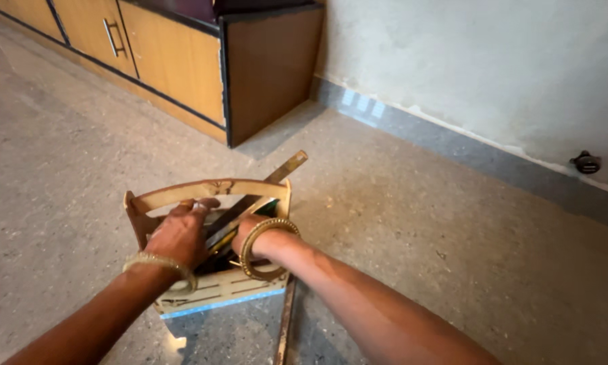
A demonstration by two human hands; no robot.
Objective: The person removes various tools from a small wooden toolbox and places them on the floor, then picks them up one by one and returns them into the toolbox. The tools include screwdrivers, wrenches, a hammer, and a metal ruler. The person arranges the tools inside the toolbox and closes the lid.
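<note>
A small light wooden caddy point(250, 188) with a curved carry handle stands on the floor. My left hand point(180, 233) rests on top of it, fingers curled over the handle bar. My right hand point(248, 233) reaches down inside the caddy among dark tools; its fingers are hidden, so I cannot tell what it touches. A long brass-coloured rod point(287, 167) pokes out of the caddy toward the far right. Gold bangles sit on both wrists.
A thin wooden stick point(284, 324) lies on the speckled stone floor in front of the caddy. A wooden cabinet point(182, 61) with a metal handle stands at the back left. A pale wall with a grey skirting runs along the right.
</note>
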